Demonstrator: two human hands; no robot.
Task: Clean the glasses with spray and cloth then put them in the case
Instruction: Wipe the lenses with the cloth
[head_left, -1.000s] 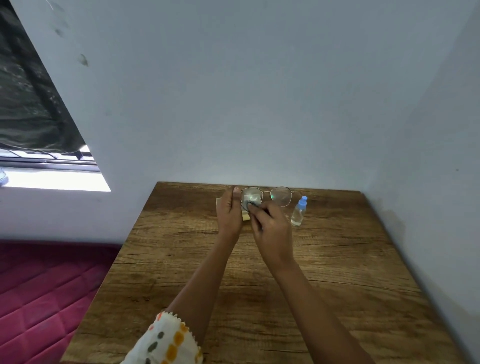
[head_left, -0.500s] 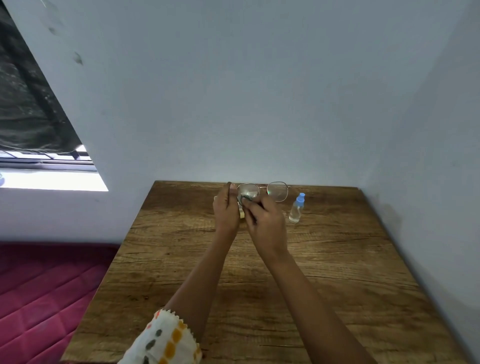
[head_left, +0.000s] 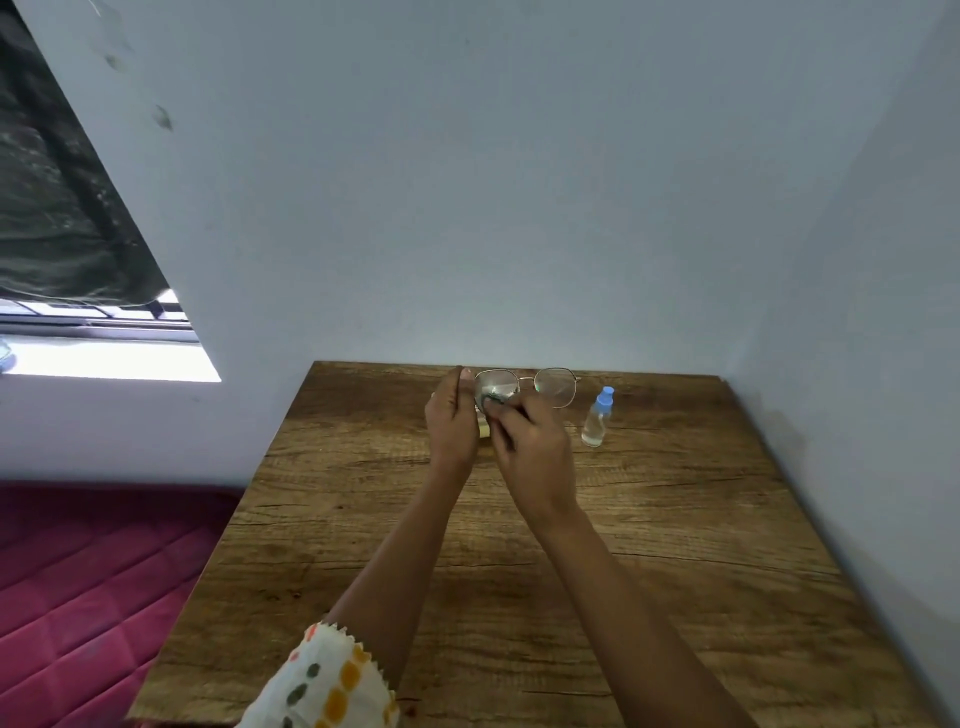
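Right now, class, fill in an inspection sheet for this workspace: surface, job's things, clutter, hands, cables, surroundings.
Surface: wooden table, grain visible.
Job's things: glasses held up; cloth on one lens; spray bottle upright, capped.
Clutter: pale object, mostly hidden behind hands.
Hands: left hand grips the frame end; right hand pinches the cloth.
Cables: nothing seen.
Surroundings: white wall, window, red quilted mat.

Blue-capped bottle (head_left: 597, 415), brown wood-grain table (head_left: 675, 519)

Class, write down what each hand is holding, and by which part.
Left hand grips the glasses by the frame end nearest it. Right hand pinches the cloth, pressed on the lens next to that end.
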